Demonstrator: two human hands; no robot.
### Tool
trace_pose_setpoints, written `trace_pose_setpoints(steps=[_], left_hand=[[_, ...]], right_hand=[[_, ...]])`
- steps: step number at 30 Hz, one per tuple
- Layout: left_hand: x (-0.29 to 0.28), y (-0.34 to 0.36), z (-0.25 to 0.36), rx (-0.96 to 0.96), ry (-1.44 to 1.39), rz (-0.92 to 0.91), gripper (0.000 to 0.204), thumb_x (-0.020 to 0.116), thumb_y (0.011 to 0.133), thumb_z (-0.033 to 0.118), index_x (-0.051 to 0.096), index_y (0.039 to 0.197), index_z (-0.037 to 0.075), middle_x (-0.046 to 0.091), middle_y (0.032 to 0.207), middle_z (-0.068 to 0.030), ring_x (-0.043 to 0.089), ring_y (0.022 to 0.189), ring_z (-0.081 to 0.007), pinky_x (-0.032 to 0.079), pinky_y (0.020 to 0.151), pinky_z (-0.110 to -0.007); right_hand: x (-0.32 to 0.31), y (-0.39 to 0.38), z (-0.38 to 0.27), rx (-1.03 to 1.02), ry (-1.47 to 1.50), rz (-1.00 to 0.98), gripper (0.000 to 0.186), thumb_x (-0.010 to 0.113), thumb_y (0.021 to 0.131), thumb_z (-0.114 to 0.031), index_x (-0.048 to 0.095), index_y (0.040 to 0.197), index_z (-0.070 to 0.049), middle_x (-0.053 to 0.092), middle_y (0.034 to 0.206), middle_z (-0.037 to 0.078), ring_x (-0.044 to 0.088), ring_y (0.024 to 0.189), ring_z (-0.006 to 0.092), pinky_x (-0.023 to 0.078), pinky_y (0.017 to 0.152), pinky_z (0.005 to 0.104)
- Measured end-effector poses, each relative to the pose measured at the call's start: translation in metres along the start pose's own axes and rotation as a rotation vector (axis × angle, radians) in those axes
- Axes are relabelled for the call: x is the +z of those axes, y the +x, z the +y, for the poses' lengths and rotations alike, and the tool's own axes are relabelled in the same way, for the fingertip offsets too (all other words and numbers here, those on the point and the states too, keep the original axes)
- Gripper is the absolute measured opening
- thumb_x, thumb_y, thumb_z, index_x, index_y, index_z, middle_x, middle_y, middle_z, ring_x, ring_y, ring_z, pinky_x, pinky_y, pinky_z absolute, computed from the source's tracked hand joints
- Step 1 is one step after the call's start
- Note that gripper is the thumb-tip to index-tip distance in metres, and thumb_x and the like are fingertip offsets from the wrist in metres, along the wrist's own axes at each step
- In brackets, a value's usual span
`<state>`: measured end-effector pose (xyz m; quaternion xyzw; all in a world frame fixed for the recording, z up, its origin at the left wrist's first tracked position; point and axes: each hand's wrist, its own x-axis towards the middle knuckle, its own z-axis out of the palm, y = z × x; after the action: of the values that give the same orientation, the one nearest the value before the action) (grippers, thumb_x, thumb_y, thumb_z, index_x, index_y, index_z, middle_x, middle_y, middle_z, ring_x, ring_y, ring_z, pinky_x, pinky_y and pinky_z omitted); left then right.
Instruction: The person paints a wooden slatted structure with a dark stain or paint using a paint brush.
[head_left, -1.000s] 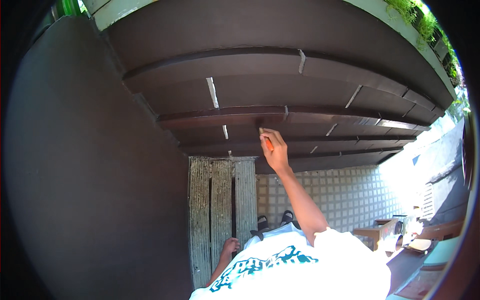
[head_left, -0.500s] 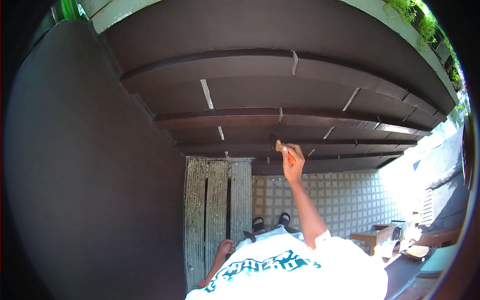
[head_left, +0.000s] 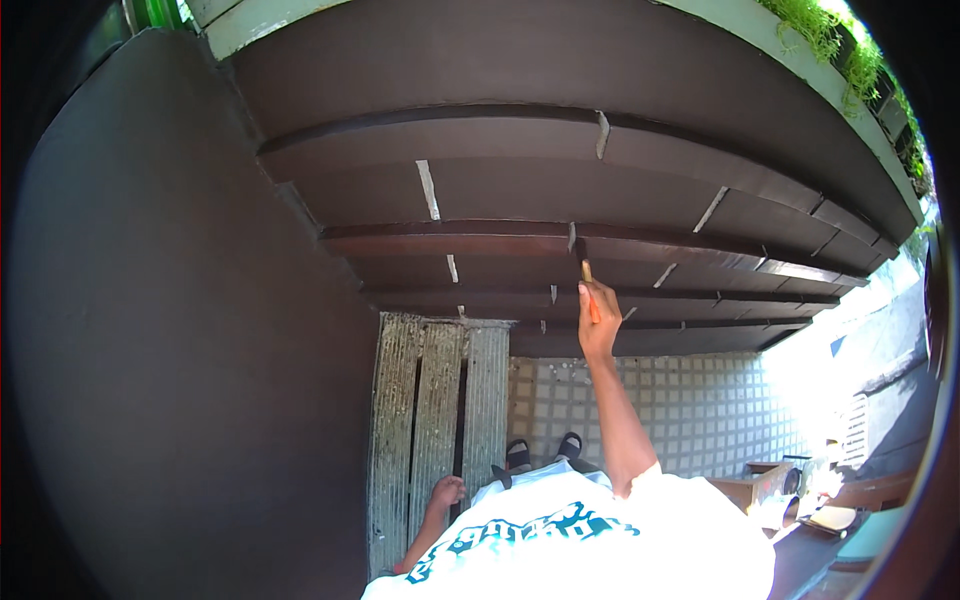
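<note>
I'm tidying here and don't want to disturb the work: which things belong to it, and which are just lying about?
Part of the job:
brush, in the right hand
brown ledged wall, at the brush's tip

Just around:
grey slatted bench
hanging greenery
brown wooden furniture at lower right

Slatted bench (head_left: 437, 400) of three weathered, ridged grey planks. Along its left edge, a broad, smooth, dark brown side wall (head_left: 190, 300). Outward from the bench's right edge, a floor (head_left: 680, 400) patterned in small pale squares, bleached by harsh sunlight (head_left: 790, 370) toward its far right corner. Near the floor's lower right corner, brown wooden furniture (head_left: 772, 484). Farther up, trailing green plants (head_left: 815, 30) beside a pale ledge (head_left: 735, 25).
</note>
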<state>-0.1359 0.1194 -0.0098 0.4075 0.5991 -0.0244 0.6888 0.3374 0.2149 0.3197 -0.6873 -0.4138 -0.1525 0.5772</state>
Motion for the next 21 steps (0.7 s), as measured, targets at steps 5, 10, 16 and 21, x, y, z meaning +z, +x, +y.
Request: trace_pose_setpoints(steps=[5,10,16,21], left_hand=[[-0.008,-0.002,-0.017,-0.016,0.006,0.005,0.030,0.048,0.095,0.015,0.064,0.119,0.011,0.073,0.103,-0.0071,0.070,0.083,-0.0197,0.053,0.074,-0.040],[-0.013,-0.007,-0.013,-0.028,-0.045,0.002,0.032,0.048,0.095,0.016,0.064,0.121,0.011,0.074,0.105,-0.0074,0.070,0.084,-0.0195,0.053,0.074,-0.039],[-0.009,-0.016,0.026,0.012,0.041,0.050,0.028,0.048,0.099,0.019,0.064,0.120,0.010,0.074,0.103,-0.0063,0.069,0.083,-0.0179,0.053,0.074,-0.037],[-0.011,-0.020,0.012,-0.022,0.001,0.085,0.026,0.050,0.100,0.020,0.065,0.119,0.011,0.074,0.101,-0.0059,0.068,0.081,-0.0174,0.053,0.074,-0.037]], right_hand=[[0.042,-0.010,-0.039,-0.058,0.028,-0.081,0.014,0.068,0.097,-0.016,0.073,0.103,-0.004,0.069,0.106,0.016,0.070,0.092,0.0354,0.057,0.077,0.0428],[0.080,-0.020,-0.063,-0.050,0.207,-0.265,0.012,0.069,0.096,-0.012,0.072,0.104,-0.004,0.069,0.110,0.017,0.070,0.095,0.0353,0.056,0.082,0.0415],[0.038,0.005,-0.033,-0.051,0.092,-0.123,0.016,0.066,0.099,-0.014,0.072,0.108,-0.003,0.068,0.122,0.019,0.070,0.103,0.0355,0.057,0.086,0.0409],[0.038,-0.014,-0.036,-0.024,0.046,-0.049,0.013,0.064,0.099,-0.011,0.071,0.104,-0.003,0.065,0.123,0.019,0.068,0.107,0.0354,0.055,0.090,0.0415]])
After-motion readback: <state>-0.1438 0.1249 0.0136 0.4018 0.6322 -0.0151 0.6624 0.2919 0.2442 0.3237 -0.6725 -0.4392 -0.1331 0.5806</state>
